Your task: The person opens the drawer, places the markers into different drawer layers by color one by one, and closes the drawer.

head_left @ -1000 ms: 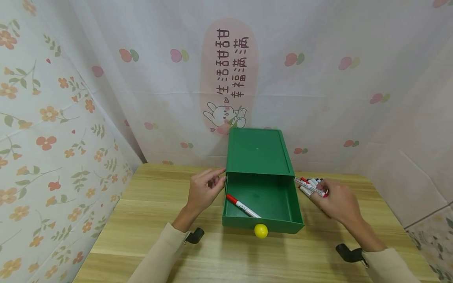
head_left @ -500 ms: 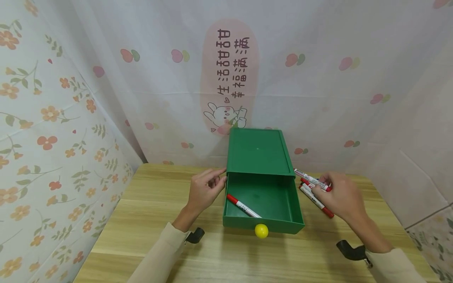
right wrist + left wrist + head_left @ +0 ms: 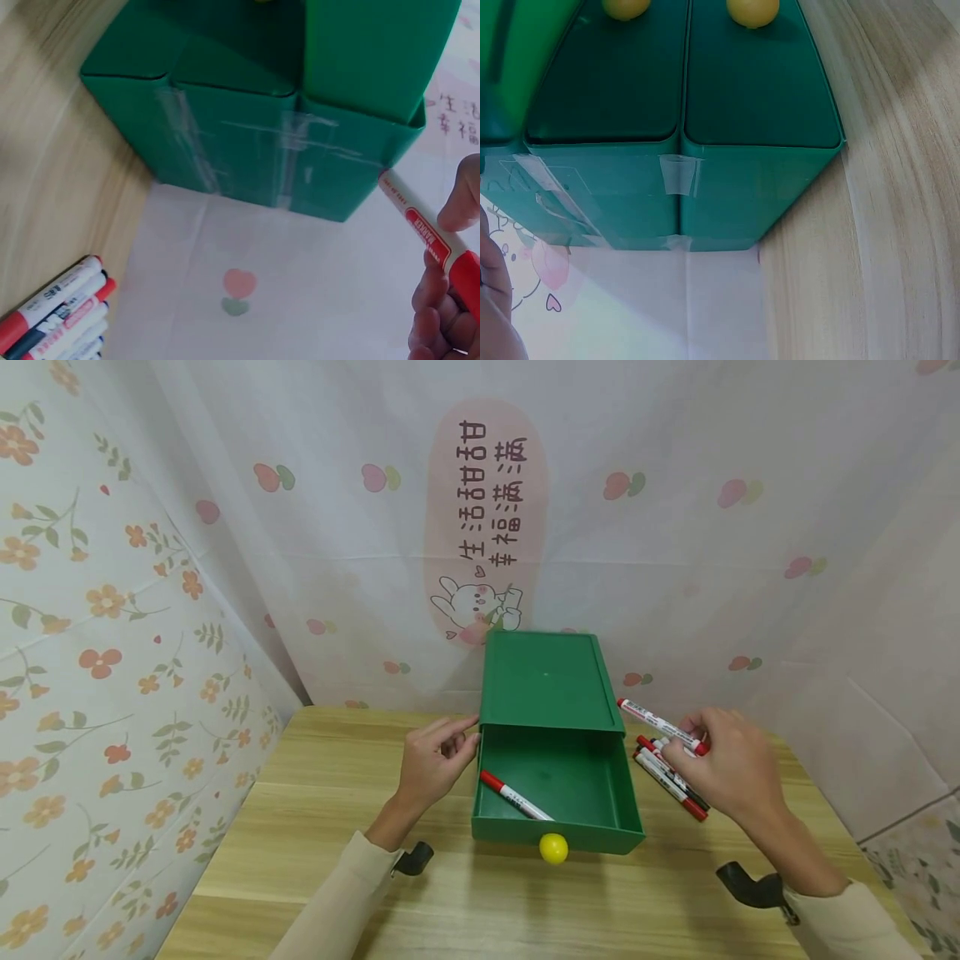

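A stack of green plastic drawers (image 3: 551, 681) stands against the back cloth, its top drawer (image 3: 600, 842) pulled out by a yellow knob side. Inside that drawer lies a red-capped marker (image 3: 517, 797), tilted against the left wall. My left hand (image 3: 435, 764) touches the stack's upper left side with thumb and index fingertips. Between thumb and fingers, my right hand (image 3: 731, 768) pinches another marker (image 3: 660, 725), white with red ends, raised beside the stack's right side. Below that hand, more markers (image 3: 56, 319) lie side by side on the table, partly hidden by it in the head view.
The wooden table (image 3: 322, 827) ends at a patterned cloth (image 3: 360, 635) behind. Two lower drawers (image 3: 757, 90) are closed, each with a yellow knob (image 3: 752, 10). Clear tape (image 3: 292, 142) runs along the stack's sides. Black mounts (image 3: 750, 887) sit on both wrists.
My right hand has lifted the marker up off the pile and drawn slightly back to the right, uncovering more of the markers below. My left hand and the open drawer stay where they were.
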A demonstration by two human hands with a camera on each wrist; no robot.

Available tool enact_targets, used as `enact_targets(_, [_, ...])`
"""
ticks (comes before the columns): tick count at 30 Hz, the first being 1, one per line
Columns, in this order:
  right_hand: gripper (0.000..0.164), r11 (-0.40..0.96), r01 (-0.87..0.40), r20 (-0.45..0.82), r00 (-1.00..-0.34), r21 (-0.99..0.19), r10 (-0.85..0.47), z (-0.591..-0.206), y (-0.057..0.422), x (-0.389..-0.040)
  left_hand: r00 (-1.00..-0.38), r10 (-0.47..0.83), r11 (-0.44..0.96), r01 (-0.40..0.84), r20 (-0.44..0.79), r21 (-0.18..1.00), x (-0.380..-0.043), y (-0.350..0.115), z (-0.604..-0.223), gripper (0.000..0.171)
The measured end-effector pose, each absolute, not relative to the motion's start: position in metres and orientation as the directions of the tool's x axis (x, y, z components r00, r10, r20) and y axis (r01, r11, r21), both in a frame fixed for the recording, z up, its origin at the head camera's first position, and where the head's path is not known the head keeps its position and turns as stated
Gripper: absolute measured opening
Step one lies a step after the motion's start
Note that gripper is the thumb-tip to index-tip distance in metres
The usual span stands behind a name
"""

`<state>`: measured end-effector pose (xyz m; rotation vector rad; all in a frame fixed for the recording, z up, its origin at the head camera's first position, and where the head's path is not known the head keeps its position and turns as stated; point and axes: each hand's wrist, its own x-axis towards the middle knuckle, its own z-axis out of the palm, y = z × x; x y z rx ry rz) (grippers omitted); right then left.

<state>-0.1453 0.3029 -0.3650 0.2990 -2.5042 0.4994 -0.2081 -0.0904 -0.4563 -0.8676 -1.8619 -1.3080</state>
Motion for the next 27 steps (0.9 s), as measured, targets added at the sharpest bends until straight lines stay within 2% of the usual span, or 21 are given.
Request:
enact_targets(13, [0.016, 0.893, -0.369, 0.592, -0.791, -0.259, -0.155, -0.345, 0.275, -0.134, -0.531, 0.128, 0.262, 0.833, 0.838, 0.487, -0.207, -0.090, -0.454, 0.026])
enact_targets(27, [0.013, 0.838, -0.527, 0.580, -0.730, -0.140, -0.362, -0.324, 0.237, -0.121, -0.522, 0.130, 0.279, 0.835, 0.843, 0.474, -0.207, -0.091, -0.456, 0.027])
